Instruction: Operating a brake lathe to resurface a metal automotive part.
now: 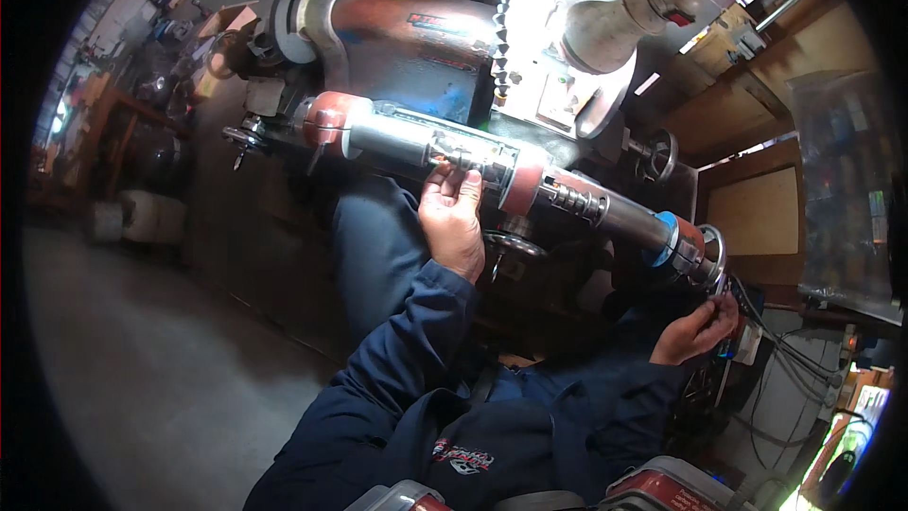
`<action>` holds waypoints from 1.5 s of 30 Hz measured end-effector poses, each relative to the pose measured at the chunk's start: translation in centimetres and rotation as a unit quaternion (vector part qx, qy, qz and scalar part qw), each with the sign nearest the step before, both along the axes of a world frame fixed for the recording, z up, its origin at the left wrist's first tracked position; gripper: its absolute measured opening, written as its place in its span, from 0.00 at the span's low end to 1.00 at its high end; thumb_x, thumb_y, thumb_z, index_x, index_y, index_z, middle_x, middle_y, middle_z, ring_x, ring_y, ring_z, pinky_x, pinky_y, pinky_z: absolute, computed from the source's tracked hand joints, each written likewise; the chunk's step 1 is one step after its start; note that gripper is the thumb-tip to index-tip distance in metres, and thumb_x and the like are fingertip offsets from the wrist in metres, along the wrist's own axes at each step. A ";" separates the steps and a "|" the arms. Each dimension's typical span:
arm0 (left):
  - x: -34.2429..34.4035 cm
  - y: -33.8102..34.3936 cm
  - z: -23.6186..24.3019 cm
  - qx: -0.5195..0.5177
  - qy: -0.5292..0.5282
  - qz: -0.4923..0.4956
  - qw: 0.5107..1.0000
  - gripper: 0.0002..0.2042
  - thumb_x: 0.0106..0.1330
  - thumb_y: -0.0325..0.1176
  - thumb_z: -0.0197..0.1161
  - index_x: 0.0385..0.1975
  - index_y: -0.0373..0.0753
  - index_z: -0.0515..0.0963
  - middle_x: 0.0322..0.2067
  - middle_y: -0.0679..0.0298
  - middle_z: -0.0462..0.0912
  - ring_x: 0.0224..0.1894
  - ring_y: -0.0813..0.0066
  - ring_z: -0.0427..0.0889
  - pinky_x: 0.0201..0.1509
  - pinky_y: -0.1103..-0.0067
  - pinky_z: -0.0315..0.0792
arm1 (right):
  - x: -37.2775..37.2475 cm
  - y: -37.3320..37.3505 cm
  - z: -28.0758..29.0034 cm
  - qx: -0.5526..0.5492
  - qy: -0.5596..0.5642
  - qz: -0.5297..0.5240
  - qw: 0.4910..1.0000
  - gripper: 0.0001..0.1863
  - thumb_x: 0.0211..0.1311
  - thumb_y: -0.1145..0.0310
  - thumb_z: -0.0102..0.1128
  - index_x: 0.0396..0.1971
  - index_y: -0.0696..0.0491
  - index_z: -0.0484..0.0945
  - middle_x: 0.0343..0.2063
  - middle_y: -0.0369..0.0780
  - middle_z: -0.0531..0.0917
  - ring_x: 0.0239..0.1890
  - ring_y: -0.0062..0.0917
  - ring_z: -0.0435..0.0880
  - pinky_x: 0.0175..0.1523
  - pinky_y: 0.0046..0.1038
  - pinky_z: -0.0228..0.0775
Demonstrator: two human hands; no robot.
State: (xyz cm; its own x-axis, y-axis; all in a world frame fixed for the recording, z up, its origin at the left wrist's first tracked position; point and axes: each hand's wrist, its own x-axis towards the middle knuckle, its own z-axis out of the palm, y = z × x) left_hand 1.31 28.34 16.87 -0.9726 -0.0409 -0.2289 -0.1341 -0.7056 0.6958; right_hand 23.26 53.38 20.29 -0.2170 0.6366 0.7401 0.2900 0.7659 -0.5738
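Observation:
A long steel tool fixture [388, 132] with red-brown clamp blocks and a blue ring crosses in front of me, an open section at its middle showing small metal parts [463, 156]. My left hand [452, 218] is at that section, fingers pinched on a small metal part whose shape is hard to make out. My right hand [695, 331] is closed on the small handle [719, 289] of a handwheel at the fixture's right end. A spring-like stepped piece [572, 201] shows in the fixture's right half. My knee, in dark trousers, is below the fixture.
Behind stand the machine body [397, 38] and a grinding head [605, 28]. Handwheels [515, 246] stick out below and at both sides. A wooden cabinet [747, 208] and hanging plastic sheet [842, 180] are at right, cables at lower right, cluttered shelving [123, 132] at far left.

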 end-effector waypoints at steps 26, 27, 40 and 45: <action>-0.1 -1.2 -1.2 0.142 0.009 -0.035 0.989 0.17 0.69 0.21 0.50 0.57 0.28 0.68 0.52 0.53 0.79 0.53 0.66 0.80 0.60 0.72 0.74 | -22.4 -16.5 5.4 0.194 -0.384 0.408 0.805 0.19 0.51 0.62 0.66 0.44 0.52 0.82 0.37 0.43 0.82 0.40 0.40 0.82 0.47 0.40 0.73; 0.0 -1.4 -1.3 0.074 -0.009 -0.011 0.997 0.16 0.69 0.21 0.51 0.57 0.28 0.68 0.51 0.54 0.79 0.53 0.67 0.80 0.59 0.73 0.74 | -22.5 -16.7 5.5 0.192 -0.389 0.405 0.805 0.19 0.51 0.62 0.66 0.44 0.52 0.83 0.37 0.43 0.83 0.41 0.40 0.82 0.47 0.40 0.73; -16.4 -24.7 4.3 -0.413 0.199 -0.134 0.879 0.21 0.74 0.44 0.52 0.55 0.34 0.79 0.49 0.62 0.84 0.53 0.74 0.80 0.60 0.75 0.70 | -22.7 -17.5 5.4 0.200 -0.376 0.406 0.809 0.18 0.51 0.63 0.68 0.43 0.52 0.83 0.38 0.43 0.83 0.41 0.39 0.82 0.47 0.38 0.74; -18.3 -23.7 0.0 -0.232 0.098 -0.087 0.964 0.22 0.73 0.50 0.52 0.51 0.37 0.80 0.48 0.64 0.84 0.45 0.73 0.82 0.53 0.74 0.73 | -22.1 -16.3 5.7 0.197 -0.355 0.418 0.813 0.21 0.48 0.64 0.70 0.45 0.53 0.82 0.38 0.42 0.83 0.45 0.37 0.81 0.51 0.38 0.73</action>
State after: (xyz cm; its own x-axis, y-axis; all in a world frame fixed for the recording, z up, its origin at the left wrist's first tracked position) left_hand -16.98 4.66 16.88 -0.9966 0.0728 -0.0373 -0.0570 -0.2914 0.9549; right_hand 1.15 37.08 25.99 -0.9131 -0.2076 0.3509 -0.2744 0.9495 -0.1522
